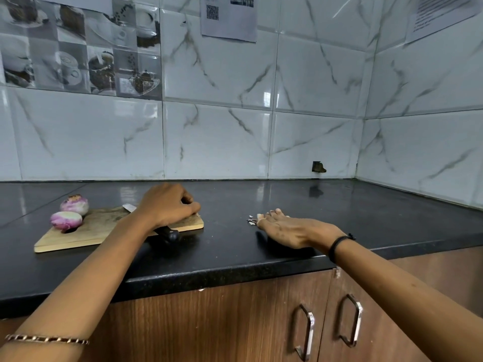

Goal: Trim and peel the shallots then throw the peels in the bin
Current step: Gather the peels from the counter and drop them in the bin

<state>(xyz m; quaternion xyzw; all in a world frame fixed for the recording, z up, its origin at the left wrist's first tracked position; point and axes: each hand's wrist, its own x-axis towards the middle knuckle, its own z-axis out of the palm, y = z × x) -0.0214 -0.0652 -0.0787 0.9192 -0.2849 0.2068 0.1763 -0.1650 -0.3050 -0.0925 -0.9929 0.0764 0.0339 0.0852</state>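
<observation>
A person works at a black kitchen counter (352,205) set into a tiled corner. Two peeled shallots (70,212) sit touching on the left end of a wooden cutting board (86,236), near its far edge. A knife (170,234) lies across the board, its black handle overhanging the front edge. The left hand (167,205) rests knuckles-up on the board's right end, fingers curled under; whether they hold anything cannot be told. The right hand (290,231) lies flat on the counter, well apart from the board, fingers straight, their tips touching a small scatter of peels (252,220). Bare counter stretches behind and right to the wall.
</observation>
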